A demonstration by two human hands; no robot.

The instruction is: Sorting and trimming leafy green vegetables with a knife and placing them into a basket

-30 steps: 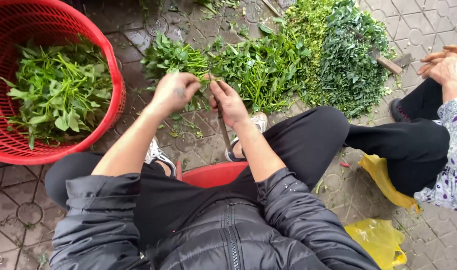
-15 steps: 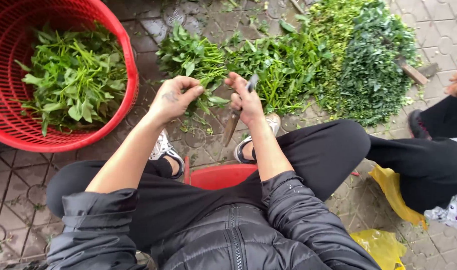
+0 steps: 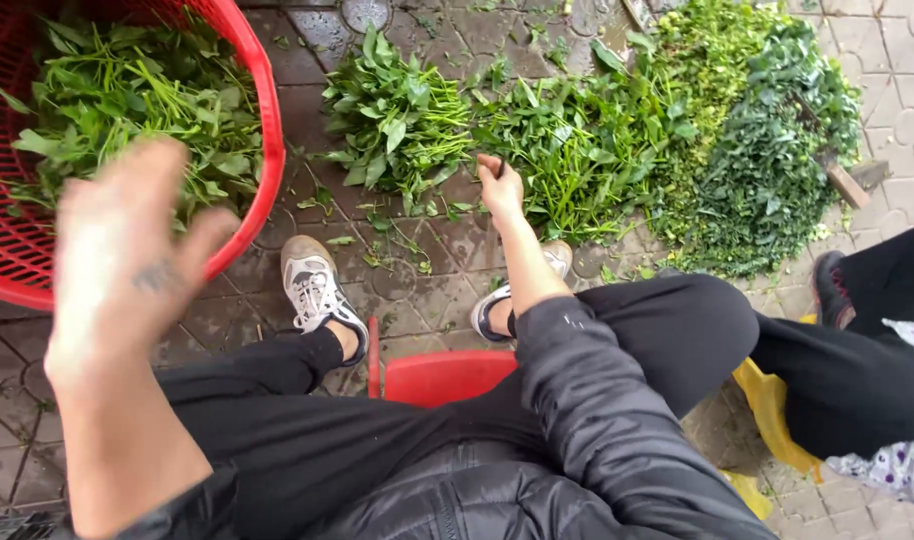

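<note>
Paved ground (image 3: 417, 270) is strewn with leafy greens (image 3: 577, 150). Left hand (image 3: 127, 260), blurred, fingers spread and empty, is raised beside the red basket (image 3: 262, 130). Right hand (image 3: 499, 190) is closed on a knife handle (image 3: 498, 166) at the greens.

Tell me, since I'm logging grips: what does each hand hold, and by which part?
The right hand grips a thin dark tool, apparently a knife, by its handle end; the blade is hidden. The left hand, blurred, holds nothing visible.

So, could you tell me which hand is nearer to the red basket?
Left. The left hand is raised, blurred, beside the red basket; the right hand reaches toward the greens on the pavement, well away from it.
</note>
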